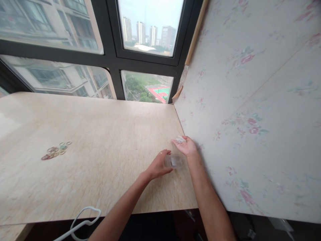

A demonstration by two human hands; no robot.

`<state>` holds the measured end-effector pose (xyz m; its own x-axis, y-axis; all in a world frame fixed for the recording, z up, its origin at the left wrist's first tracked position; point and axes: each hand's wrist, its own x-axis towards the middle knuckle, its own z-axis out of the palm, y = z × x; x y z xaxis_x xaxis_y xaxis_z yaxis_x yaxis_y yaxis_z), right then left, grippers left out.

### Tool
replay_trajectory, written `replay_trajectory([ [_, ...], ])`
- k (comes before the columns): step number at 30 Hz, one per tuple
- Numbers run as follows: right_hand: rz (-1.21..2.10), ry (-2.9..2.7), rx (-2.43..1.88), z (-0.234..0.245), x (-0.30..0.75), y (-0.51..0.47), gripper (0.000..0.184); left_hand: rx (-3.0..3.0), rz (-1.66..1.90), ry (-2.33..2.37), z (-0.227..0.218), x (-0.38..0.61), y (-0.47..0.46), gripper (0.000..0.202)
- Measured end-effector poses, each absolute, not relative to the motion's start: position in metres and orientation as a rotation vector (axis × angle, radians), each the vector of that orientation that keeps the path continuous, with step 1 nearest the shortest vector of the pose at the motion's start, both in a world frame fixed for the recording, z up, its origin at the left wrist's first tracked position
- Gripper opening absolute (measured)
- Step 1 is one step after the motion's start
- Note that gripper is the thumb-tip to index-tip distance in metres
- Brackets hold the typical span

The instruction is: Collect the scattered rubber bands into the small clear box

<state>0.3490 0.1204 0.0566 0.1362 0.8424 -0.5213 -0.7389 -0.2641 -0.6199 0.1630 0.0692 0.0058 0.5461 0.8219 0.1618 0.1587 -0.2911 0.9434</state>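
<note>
My left hand (159, 165) is wrapped round the side of a clear plastic box (177, 161), low over the right part of the marble-patterned ledge. Just beyond it, close to the wall, my right hand (187, 146) is turned palm up. A small heap of whitish, see-through pieces (179, 140) rests on its fingers; they are too small to name. Far to the left lies a loose pile of thin coloured rings (55, 151), some green, some yellowish and some reddish brown. Neither hand touches that pile.
Floral wallpaper covers the wall (240, 134) hard by my right arm. Dark-framed windows (147, 63) stand behind the ledge (112, 134). A white cable (86, 222) loops over the ledge's front edge at the lower left.
</note>
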Motion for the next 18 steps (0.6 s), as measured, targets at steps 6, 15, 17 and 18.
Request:
replay_trajectory([
  [6, 1.582, -0.015, -1.019, 0.079, 0.347, 0.092, 0.054, 1.778, 0.873, 0.813, -0.005, 0.166, 0.076, 0.061],
  [15, 1.466, -0.007, -1.053, 0.096, 0.339, 0.070, 0.062, 1.903, 0.815, 0.885, -0.005, 0.176, 0.076, 0.079],
  [17, 1.387, -0.059, -1.050, 0.098, 0.336, 0.054, 0.055, 1.892, 0.804, 0.830, -0.002, 0.167, 0.075, 0.085],
  [18, 1.345, -0.094, -1.040, 0.099, 0.334, 0.043, 0.051, 1.877, 0.812, 0.807, -0.001, 0.160, 0.074, 0.085],
])
